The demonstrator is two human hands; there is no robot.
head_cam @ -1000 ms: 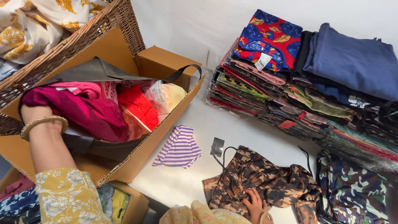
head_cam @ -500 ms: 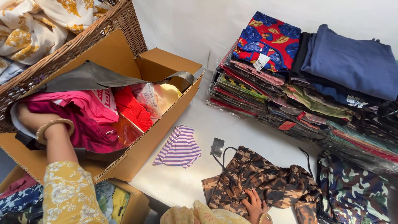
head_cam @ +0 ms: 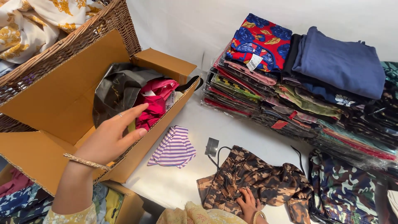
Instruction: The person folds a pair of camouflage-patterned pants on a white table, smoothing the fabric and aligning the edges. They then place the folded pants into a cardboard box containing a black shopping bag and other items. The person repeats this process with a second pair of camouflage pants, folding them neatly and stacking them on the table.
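Two hands are working here. My left hand [head_cam: 112, 141] hangs open over the open brown cardboard box [head_cam: 49, 120], fingers spread and holding nothing; just past the fingertips lies the crumpled magenta garment [head_cam: 155, 103], with a grey plastic bag [head_cam: 116, 89] beside it further in. My right hand [head_cam: 248, 204] lies flat, palm down, on the brown camouflage-print shorts [head_cam: 253, 180] spread on the white table [head_cam: 195, 124]; its fingers rest on the cloth without closing round it.

I judge the step in hand to be a reach into the box while the shorts are pinned in place. Closing on the magenta cloth would call for the left fingers to drop a little and curl.

Between the two hands lies a small pink-and-white striped folded cloth [head_cam: 174, 147]. Beyond the right fingers are stacks of folded clothes in clear wrappers [head_cam: 265, 87], and to their right a green camouflage garment [head_cam: 348, 191]. A wicker basket [head_cam: 70, 45] stands behind the box.

Box contents below the top layer are hidden, and the right wrist is cut off at the frame edge.
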